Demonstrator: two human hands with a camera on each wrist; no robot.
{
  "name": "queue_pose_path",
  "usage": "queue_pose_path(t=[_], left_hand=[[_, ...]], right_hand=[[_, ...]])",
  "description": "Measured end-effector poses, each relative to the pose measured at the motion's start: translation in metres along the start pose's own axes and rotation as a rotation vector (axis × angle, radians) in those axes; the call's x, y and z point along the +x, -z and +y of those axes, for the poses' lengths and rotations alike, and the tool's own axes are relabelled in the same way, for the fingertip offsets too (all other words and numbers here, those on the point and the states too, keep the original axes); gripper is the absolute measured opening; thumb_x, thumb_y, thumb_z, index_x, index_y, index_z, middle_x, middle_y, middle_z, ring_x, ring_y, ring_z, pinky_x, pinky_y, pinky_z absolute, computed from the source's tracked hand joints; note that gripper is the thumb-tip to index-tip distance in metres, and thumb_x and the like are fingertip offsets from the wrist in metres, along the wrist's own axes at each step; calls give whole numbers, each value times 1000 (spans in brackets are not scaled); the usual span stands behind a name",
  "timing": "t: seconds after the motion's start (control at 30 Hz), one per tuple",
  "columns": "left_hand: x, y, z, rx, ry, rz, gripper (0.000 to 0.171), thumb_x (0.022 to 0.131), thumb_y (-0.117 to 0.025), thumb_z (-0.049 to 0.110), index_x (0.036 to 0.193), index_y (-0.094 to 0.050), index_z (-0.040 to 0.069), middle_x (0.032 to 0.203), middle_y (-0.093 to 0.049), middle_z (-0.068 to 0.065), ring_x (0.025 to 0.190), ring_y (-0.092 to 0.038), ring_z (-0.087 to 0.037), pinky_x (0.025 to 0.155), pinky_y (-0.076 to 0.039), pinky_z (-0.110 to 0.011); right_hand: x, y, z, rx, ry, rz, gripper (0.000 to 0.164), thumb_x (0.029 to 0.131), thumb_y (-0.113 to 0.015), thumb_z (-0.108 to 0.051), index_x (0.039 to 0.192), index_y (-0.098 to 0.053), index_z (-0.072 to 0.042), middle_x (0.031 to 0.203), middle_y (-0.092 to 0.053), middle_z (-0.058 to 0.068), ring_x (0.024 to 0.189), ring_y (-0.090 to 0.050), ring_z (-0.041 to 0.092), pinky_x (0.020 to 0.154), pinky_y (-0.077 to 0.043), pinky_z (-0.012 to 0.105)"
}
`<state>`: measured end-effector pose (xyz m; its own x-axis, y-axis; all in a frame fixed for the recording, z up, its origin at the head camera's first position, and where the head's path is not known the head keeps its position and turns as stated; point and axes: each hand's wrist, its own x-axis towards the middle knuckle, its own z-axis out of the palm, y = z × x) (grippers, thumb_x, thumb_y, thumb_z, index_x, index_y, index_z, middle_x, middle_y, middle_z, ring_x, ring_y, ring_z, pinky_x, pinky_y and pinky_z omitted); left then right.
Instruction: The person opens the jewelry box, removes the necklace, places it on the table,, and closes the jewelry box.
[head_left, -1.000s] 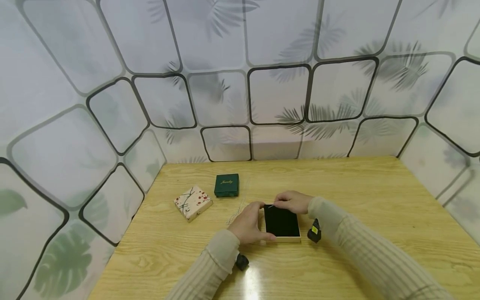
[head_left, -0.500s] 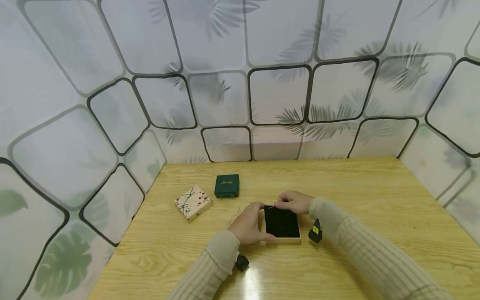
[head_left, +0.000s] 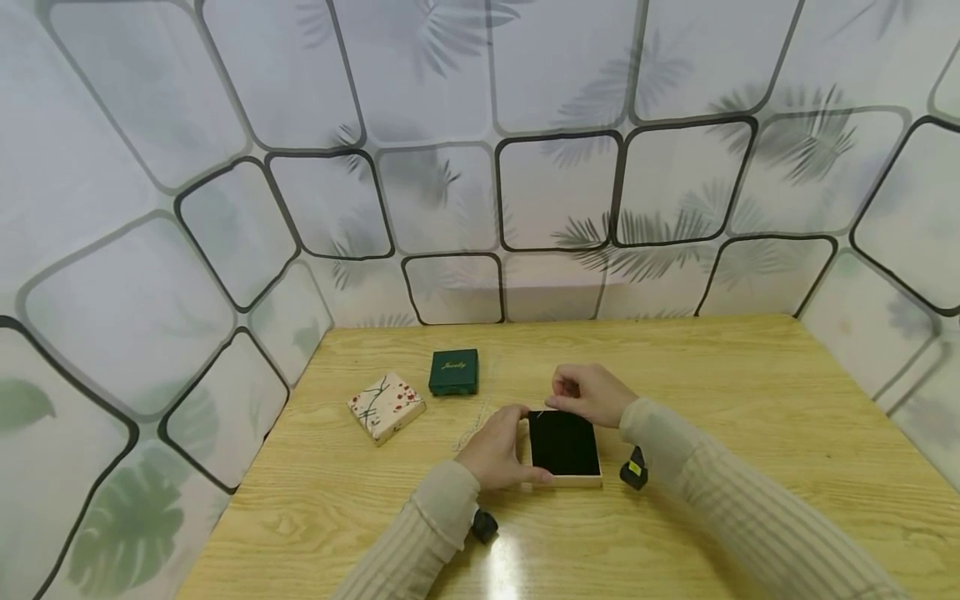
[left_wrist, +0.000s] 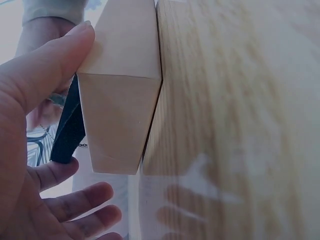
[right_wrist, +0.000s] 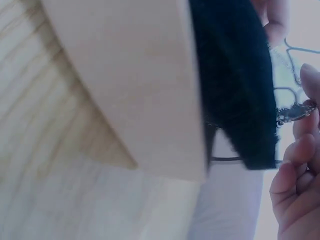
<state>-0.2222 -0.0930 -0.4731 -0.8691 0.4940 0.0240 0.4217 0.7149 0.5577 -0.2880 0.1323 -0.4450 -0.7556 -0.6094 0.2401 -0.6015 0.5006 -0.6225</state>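
A shallow cream jewelry box (head_left: pixel 576 481) with a black velvety pad (head_left: pixel 564 446) lies before me on the table. My left hand (head_left: pixel 491 454) grips its left side, thumb at the near corner and fingers toward the far end. In the left wrist view, the pad (left_wrist: pixel 69 127) rises at a slant out of the box, and one of the left fingertips touches it. Over the far edge, my right hand (head_left: pixel 595 393) pinches a small silvery chain piece (right_wrist: pixel 295 113) between thumb and finger, beside the pad. Fine dark links (left_wrist: pixel 83 145) show beneath the pad.
A dark green box (head_left: pixel 453 372) with gold lettering stands at the back left. Nearer left lies a cream box piece (head_left: pixel 386 407) with a red blossom pattern. A pale, thin strand (head_left: pixel 468 433) lies beyond my left hand. Patterned curtain (head_left: pixel 558 192) encloses the table.
My right hand has lifted slightly and turned at the box's far edge, its fingers rising off the pad. The left hand and the box have stayed put.
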Motion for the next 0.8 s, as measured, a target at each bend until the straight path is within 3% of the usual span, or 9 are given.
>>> queue_pose_path(t=[0.13, 0.43, 0.8], left_hand=[[0, -1, 0, -4, 6, 1, 107, 67, -74, 67, 144, -33, 7, 143, -42, -9, 128, -43, -23, 103, -40, -41], [-1, 0, 0, -14, 8, 4, 106, 67, -73, 67, 144, -33, 7, 144, -40, -10, 129, -42, -24, 103, -40, -41], [0, 1, 2, -15, 2, 20, 104, 66, -77, 64, 143, -35, 8, 142, -42, -9, 127, -44, -23, 102, -41, -40]], right_hand=[[0, 3, -12, -41, 51, -17, 15, 90, -71, -26, 86, -57, -21, 65, -51, -10, 55, -46, 7, 51, -41, 23], [-3, -3, -23, -36, 48, -190, 15, 89, -72, -26, 90, -61, -16, 64, -55, -11, 53, -50, 3, 53, -46, 23], [2, -1, -29, -168, 70, -162, 9, 91, -69, -23, 89, -62, -18, 68, -55, -13, 54, -46, 1, 53, -44, 21]])
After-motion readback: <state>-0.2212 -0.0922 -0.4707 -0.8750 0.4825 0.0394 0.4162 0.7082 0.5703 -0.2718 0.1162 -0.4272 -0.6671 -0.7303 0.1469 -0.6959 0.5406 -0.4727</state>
